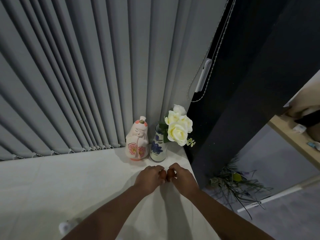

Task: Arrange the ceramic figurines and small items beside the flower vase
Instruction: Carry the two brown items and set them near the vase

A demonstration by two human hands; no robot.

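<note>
A pink and white ceramic doll figurine [137, 144] stands upright at the back of the white table [69, 184]. Right beside it, almost touching, is the blue-flowered vase [157, 149] with cream roses [178, 129]. Just in front of the vase my left hand [149, 178] and my right hand [181, 177] meet with curled fingers. Each pinches a small rounded brown item: one at the left fingertips [162, 174], a darker one at the right fingertips [170, 174]. The two items sit side by side, low over the table.
Grey vertical blinds [78, 84] hang right behind the figurine and vase. A dark wall panel [233, 110] with a bead cord borders the table's right edge. A small white object [64, 226] lies near the front, partly hidden by my left arm. Greenery [232, 184] lies on the floor to the right.
</note>
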